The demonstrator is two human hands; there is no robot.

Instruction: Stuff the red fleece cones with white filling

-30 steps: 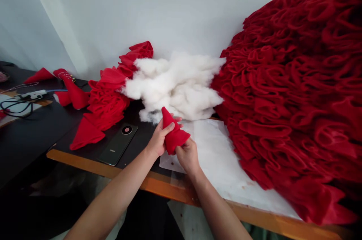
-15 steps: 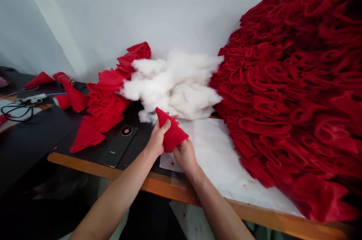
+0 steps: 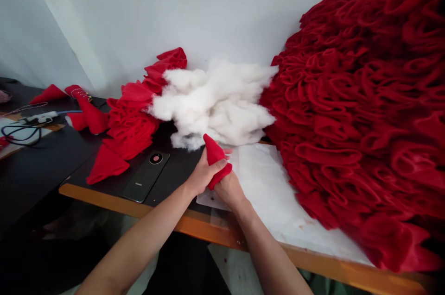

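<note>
A small red felt cone (image 3: 213,148) is held over the front of the table, its narrow tip pointing up and away from me. My left hand (image 3: 204,175) is wrapped round the outside of it, thumb pressed across the lower part. Up inside the cone's wide end go the fingers of my right hand (image 3: 230,189), so they are hidden, along with anything they may hold. Just beyond the cone lies a loose heap of white stuffing (image 3: 225,109).
A tall pile of red felt pieces (image 3: 333,123) fills the right side, partly on white sheeting (image 3: 264,188). At left are more red felt cones (image 3: 128,133), a dark phone (image 3: 146,179), a stuffed red piece (image 3: 92,114) and black cable (image 3: 22,135). The table's wooden edge (image 3: 114,202) runs in front.
My left hand has shifted right and up along the cone, its thumb now nearer the wide end. The cone has turned more upright and looks narrower, squeezed round my right hand.
</note>
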